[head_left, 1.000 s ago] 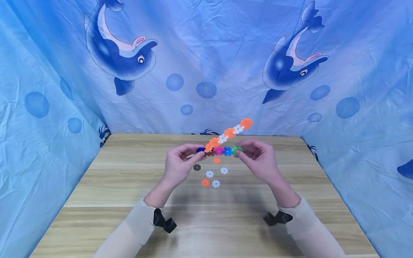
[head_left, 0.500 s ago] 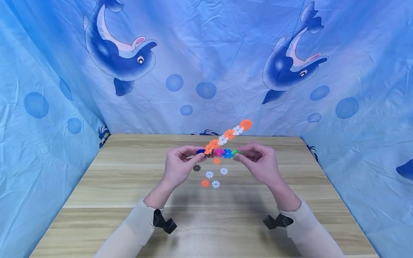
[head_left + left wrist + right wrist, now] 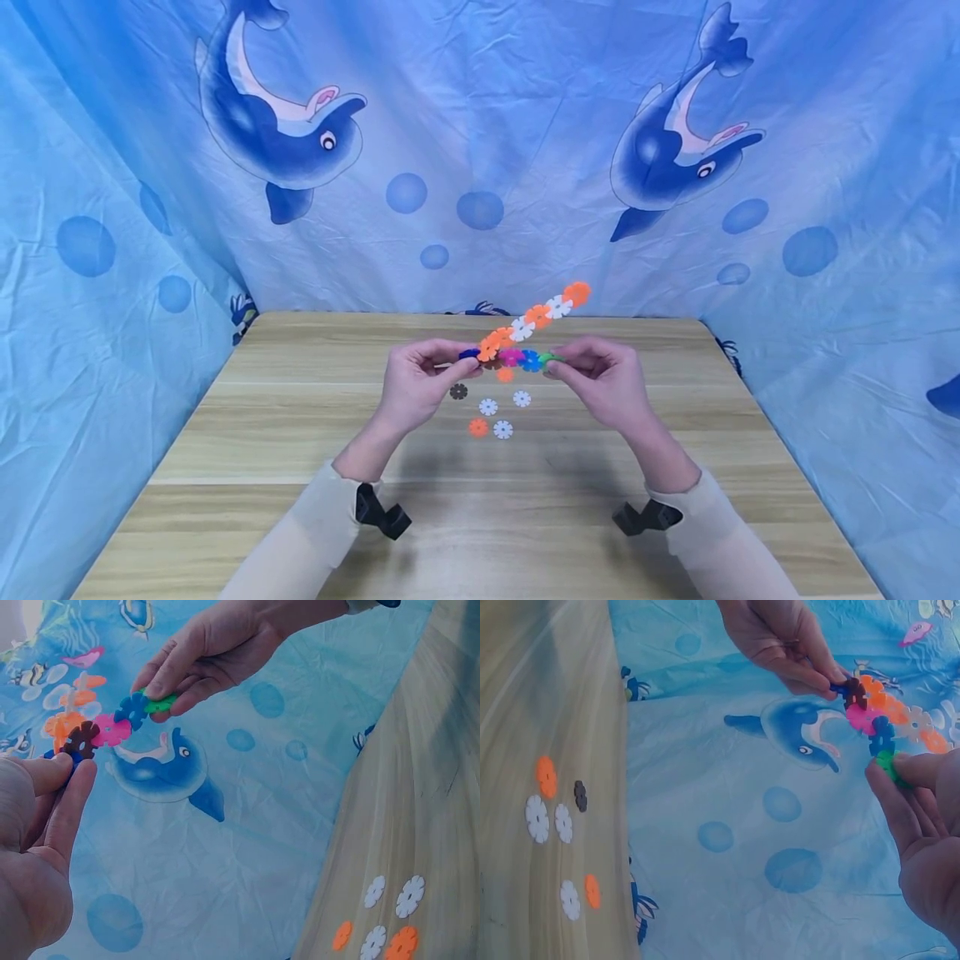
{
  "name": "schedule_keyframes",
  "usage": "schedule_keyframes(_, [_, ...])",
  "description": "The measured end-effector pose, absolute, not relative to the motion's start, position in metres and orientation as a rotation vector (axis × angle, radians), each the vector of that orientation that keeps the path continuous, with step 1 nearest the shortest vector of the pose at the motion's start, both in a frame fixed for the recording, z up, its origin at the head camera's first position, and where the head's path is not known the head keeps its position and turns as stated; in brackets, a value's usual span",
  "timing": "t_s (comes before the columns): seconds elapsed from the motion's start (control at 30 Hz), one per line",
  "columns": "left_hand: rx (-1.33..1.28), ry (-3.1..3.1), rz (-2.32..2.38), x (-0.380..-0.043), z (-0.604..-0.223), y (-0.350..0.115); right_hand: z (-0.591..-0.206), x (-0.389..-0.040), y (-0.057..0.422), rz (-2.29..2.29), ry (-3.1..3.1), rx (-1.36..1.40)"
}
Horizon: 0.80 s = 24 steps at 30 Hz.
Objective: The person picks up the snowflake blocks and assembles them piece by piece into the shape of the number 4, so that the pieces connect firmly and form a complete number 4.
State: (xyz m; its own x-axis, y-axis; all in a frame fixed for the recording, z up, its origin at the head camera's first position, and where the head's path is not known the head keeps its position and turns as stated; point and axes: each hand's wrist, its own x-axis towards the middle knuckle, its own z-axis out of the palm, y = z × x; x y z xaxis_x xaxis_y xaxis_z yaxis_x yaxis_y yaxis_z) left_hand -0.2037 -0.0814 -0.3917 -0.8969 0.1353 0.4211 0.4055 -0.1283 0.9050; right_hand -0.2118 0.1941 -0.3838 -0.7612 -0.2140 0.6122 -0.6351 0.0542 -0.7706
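Between my two hands, above the table, is a chain of interlocking snowflake discs (image 3: 512, 357). It runs from dark blue through brown, pink and blue to green. A branch of orange and white discs (image 3: 538, 316) joins it near the brown disc (image 3: 81, 740) and slants up to the right, away from me. My left hand (image 3: 416, 379) pinches the dark blue disc (image 3: 469, 354) at the left end, which its thumb partly covers. At the other end, the thumb and fingers of my right hand (image 3: 606, 379) pinch the green disc (image 3: 886, 765).
Loose discs lie on the wooden table (image 3: 300, 450) below the hands: a dark brown disc (image 3: 458, 391), orange ones (image 3: 478, 427) and white ones (image 3: 503, 430). A blue dolphin-print cloth (image 3: 480, 125) hangs round the back and sides of the table.
The chain and its orange-and-white branch have shifted very slightly, with the branch's far tip a little lower and further right. Both hands keep their pinch on the ends; the loose discs stay put.
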Motion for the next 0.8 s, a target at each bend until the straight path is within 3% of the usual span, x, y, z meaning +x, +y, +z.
schedule_keyframes(0.53, [-0.642,-1.823,-2.214,-0.204,-0.392,-0.080,-0.379,-0.212,0.188,1.704,-1.980,0.821])
schedule_keyframes(0.8, [-0.626,-1.734,-2.213,-0.206,-0.391,-0.080,-0.394,-0.235,0.189,1.697,-1.885,0.928])
